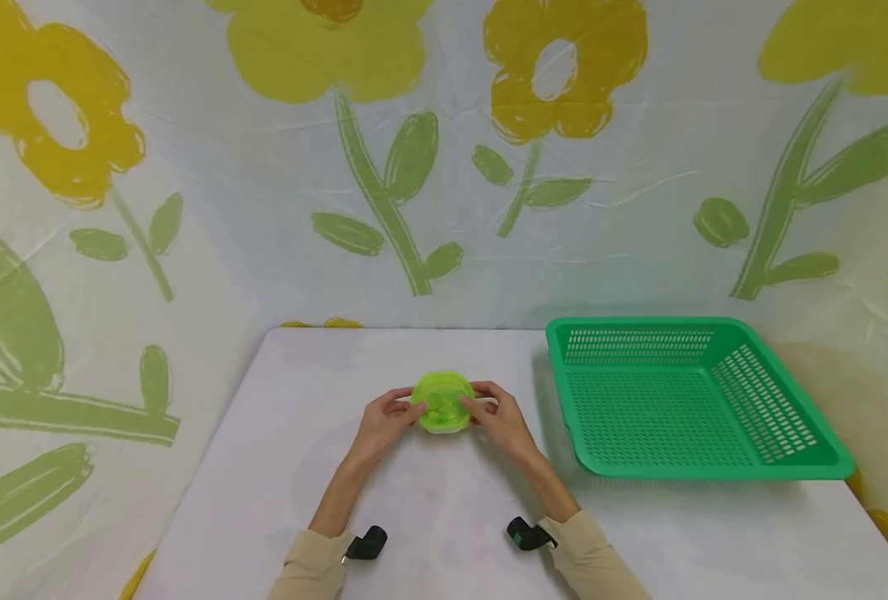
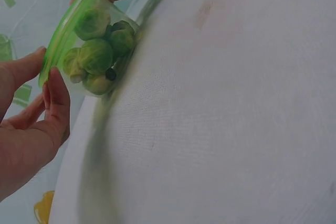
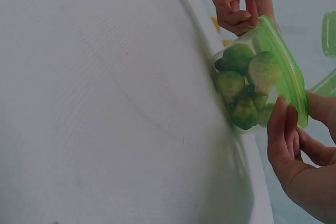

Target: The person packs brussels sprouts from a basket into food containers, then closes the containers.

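Observation:
A clear food container [image 2: 124, 17] with a bright green lid [image 1: 442, 392] is on or just over the white table; which one I cannot tell. Several Brussels sprouts [image 3: 245, 82] show through its wall. My left hand [image 1: 384, 423] pinches the left edge of the lid, thumb on top and fingers beneath the rim. On the opposite side my right hand [image 1: 502, 421] pinches the lid in the same way. The lid covers the whole top of the container in all three views.
A large green plastic basket [image 1: 661, 462] stands on the white table [image 1: 429, 533] to the right. Behind the table hangs a pale cloth [image 1: 264, 208] printed with yellow flowers. A small black wrist camera [image 1: 366, 543] sits at the left sleeve, another wrist camera [image 1: 528, 534] at the right.

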